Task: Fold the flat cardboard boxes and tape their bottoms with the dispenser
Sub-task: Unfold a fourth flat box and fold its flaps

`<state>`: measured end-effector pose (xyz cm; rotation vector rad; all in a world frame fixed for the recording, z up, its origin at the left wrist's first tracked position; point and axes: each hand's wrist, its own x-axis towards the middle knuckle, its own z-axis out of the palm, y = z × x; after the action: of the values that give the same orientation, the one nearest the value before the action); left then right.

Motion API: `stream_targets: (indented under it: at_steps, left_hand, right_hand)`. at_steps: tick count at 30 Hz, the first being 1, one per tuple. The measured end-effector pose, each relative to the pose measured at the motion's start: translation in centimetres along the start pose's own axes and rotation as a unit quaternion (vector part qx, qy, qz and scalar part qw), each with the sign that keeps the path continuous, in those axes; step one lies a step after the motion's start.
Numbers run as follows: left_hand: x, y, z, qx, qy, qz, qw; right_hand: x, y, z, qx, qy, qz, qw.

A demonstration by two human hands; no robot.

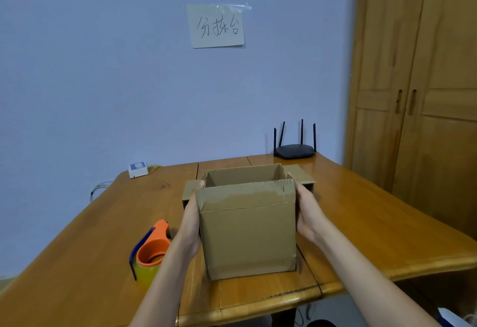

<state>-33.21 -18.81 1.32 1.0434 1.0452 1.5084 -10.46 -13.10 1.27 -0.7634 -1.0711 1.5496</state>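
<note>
We are facing a pale blue wall (103,68), evenly lit and shadowless. At twelve o'clock a paper sign (216,26) is hanging on it, taped along its top edge. At three o'clock a wooden wardrobe (418,94) is standing with its doors closed. The wooden bench (374,218) is spreading below us, glossy. A black router (295,149) is sitting at its far edge, around one o'clock, and a small white box (138,169) at eleven.

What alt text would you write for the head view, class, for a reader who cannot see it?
Two hands, the left hand and right hand, hold an upright, open-topped cardboard box by its sides on a wooden table. An orange tape dispenser lies left of the box; a black router sits near the wall.
</note>
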Motion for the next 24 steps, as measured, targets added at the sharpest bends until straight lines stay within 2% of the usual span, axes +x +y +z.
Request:
stream_targets:
  at_steps: [8, 15, 24]
  left_hand:
    - [-0.3, -0.5, -0.6, 0.020, -0.014, 0.003, 1.000]
    - [0.2, -1.2, -1.2, 0.035, 0.003, -0.013, 0.999]
    - [0.3, -1.3, -1.4, 0.071, -0.022, -0.007, 0.997]
  right_hand:
    - [-0.2, 0.1, -0.2, -0.005, 0.008, 0.000, 1.000]
    - [-0.8, -0.2, -0.1, -0.014, -0.003, 0.006, 1.000]
    - [-1.1, -0.4, -0.4, 0.002, -0.001, 0.014, 1.000]
